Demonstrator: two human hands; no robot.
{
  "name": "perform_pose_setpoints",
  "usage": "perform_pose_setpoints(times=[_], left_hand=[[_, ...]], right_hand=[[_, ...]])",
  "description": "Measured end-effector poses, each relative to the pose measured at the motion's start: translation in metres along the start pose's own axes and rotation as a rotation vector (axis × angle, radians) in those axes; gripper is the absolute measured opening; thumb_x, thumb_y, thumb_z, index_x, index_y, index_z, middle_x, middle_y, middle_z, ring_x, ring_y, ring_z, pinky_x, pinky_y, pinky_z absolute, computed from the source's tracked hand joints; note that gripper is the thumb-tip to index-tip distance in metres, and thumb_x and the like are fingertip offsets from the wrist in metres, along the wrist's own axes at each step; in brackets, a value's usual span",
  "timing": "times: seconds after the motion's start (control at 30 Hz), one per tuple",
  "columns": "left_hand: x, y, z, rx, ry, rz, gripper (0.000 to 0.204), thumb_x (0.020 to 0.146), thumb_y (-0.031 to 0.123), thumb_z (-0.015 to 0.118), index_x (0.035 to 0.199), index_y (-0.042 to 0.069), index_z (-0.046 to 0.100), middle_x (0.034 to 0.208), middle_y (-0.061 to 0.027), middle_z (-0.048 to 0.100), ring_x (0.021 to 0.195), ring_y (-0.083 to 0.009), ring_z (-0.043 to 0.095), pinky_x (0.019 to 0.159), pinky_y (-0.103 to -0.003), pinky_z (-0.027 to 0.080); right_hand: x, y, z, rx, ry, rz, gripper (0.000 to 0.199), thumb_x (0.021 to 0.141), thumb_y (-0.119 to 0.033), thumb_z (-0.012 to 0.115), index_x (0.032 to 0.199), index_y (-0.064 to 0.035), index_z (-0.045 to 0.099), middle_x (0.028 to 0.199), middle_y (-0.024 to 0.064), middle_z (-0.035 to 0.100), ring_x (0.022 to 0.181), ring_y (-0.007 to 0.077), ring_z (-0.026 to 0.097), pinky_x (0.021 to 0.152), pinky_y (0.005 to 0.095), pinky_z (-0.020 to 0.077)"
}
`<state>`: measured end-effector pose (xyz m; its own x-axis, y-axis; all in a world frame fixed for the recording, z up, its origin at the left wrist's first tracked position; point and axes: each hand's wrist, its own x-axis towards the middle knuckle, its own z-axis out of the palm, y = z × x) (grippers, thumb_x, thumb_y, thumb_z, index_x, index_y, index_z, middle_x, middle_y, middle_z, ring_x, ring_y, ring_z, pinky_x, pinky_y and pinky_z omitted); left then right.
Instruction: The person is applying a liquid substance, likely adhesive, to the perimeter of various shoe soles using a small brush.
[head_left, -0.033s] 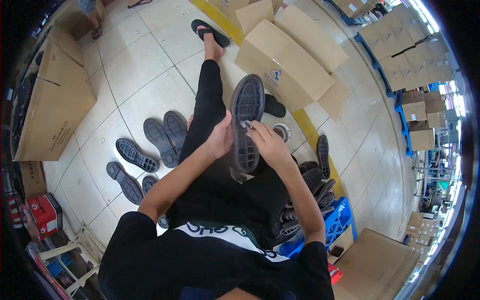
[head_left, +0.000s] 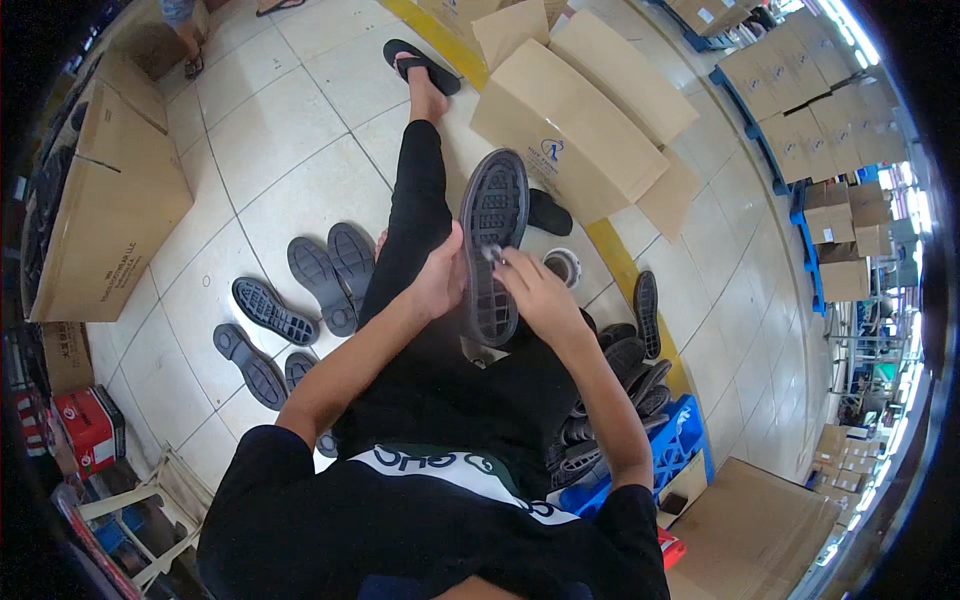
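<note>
My left hand (head_left: 440,282) grips the left edge of a black shoe sole (head_left: 490,245), held tread-up at frame centre over my lap. Left of it, loose soles (head_left: 300,290) lie on the tile floor (head_left: 270,130). My right hand (head_left: 535,290) pinches at the tread's middle. A white cup (head_left: 563,267) stands just right.

So I'm counting one black sole (head_left: 492,245) sitting in the fingers, five more soles (head_left: 300,300) lying on the floor just left of them, one small white cup (head_left: 562,266) sitting right beside them, and one blue crate (head_left: 672,455) below.
</note>
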<state>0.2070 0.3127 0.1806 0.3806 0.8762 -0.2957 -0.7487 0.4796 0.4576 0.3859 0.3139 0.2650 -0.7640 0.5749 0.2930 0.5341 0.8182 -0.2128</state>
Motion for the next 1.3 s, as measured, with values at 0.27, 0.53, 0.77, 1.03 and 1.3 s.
perform_pose_setpoints(times=[0.27,0.53,0.77,1.03,1.3], left_hand=[[0.001,0.015,0.017,-0.203,-0.085,-0.033,0.072,0.096,0.06,0.017,0.135,0.004,0.043,0.121,-0.0199,0.058,0.111,-0.033,0.057,0.1,-0.047,0.041],[0.004,0.007,0.014,-0.098,0.063,0.001,0.07,0.097,0.059,0.02,0.134,0.005,0.044,0.122,-0.0169,0.058,0.111,-0.0313,0.057,0.101,-0.045,0.04],[0.001,0.011,0.01,-0.147,-0.081,0.012,0.071,0.097,0.058,0.017,0.137,0.004,0.042,0.129,-0.0154,0.055,0.114,-0.0321,0.056,0.101,-0.046,0.042],[0.011,0.005,0.008,-0.053,-0.024,-0.044,0.071,0.097,0.058,0.017,0.133,0.004,0.046,0.12,-0.0168,0.06,0.111,-0.0316,0.057,0.099,-0.046,0.042],[0.01,0.007,-0.003,-0.107,0.004,-0.045,0.071,0.096,0.061,0.023,0.132,0.005,0.048,0.12,-0.0168,0.06,0.11,-0.0317,0.057,0.1,-0.047,0.041]], right_hand=[[-0.068,-0.024,-0.011,0.188,-0.193,0.037,0.022,0.08,-0.004,0.061,0.102,-0.0005,0.059,0.114,0.0157,0.056,0.104,0.0325,0.058,0.087,0.0368,0.0497],[0.0,-0.004,0.006,0.198,0.126,0.101,0.019,0.081,-0.003,0.062,0.1,-0.0006,0.059,0.113,0.0151,0.057,0.1,0.0317,0.059,0.084,0.0379,0.05],[-0.041,-0.021,0.005,0.128,-0.115,-0.052,0.022,0.081,-0.005,0.059,0.102,0.0007,0.058,0.119,0.0166,0.055,0.105,0.0322,0.058,0.087,0.0364,0.0506],[-0.033,-0.005,0.001,0.231,0.076,0.183,0.013,0.083,-0.003,0.06,0.096,-0.0004,0.058,0.111,0.0148,0.06,0.101,0.0317,0.059,0.081,0.0378,0.051],[-0.065,-0.017,0.031,0.05,-0.086,0.067,0.02,0.082,-0.005,0.059,0.099,0.0028,0.055,0.115,0.0169,0.054,0.103,0.0312,0.057,0.086,0.0369,0.0495]])
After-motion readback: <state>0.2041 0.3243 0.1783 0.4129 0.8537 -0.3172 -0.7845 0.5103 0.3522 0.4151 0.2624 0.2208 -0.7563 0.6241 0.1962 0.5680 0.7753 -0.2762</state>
